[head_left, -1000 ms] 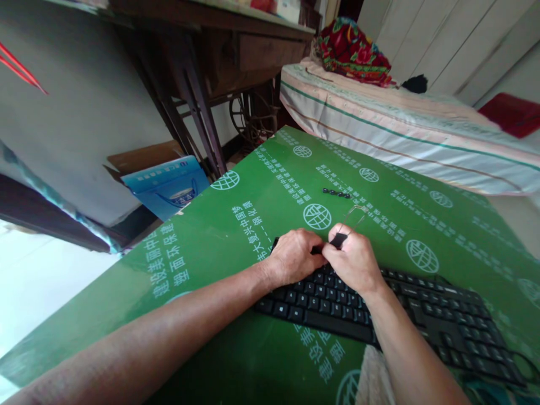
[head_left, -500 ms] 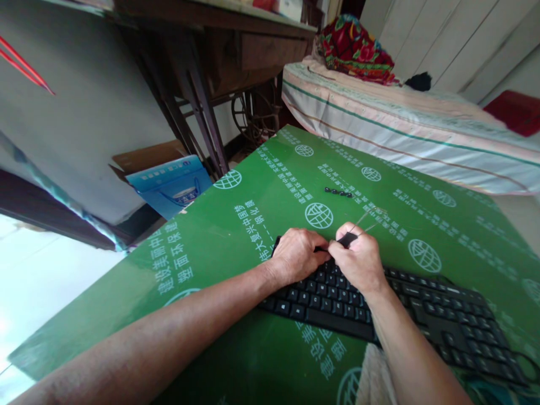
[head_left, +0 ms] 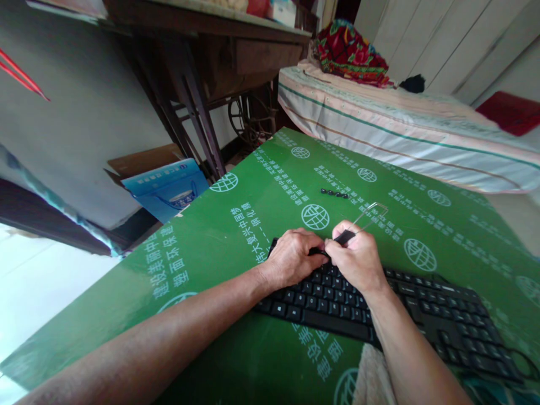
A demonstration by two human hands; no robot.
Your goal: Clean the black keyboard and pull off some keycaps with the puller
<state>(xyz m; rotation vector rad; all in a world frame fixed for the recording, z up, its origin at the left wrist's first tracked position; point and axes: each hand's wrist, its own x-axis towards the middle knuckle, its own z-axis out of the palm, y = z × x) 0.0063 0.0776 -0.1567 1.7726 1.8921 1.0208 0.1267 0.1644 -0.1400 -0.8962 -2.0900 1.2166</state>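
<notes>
A black keyboard (head_left: 422,315) lies on a green printed table sheet (head_left: 236,225). My left hand (head_left: 291,257) rests curled on the keyboard's upper left corner, fingers pinched against its top row. My right hand (head_left: 358,259) is closed around the black handle of a wire keycap puller (head_left: 365,218), whose thin wire loop points up and away over the sheet. The two hands touch each other above the top row of keys. A short row of small black keycaps (head_left: 335,194) lies on the sheet beyond the hands.
A bed with a striped cover (head_left: 400,135) runs along the far right edge of the table. A dark wooden sewing-machine table (head_left: 202,67) stands at the back left, with a blue carton (head_left: 169,188) on the floor below it. A pale cloth (head_left: 371,377) lies at the near edge.
The hands stay together at the keyboard's top left. The puller's wire loop now stands out more clearly above my right hand; the view has shifted slightly.
</notes>
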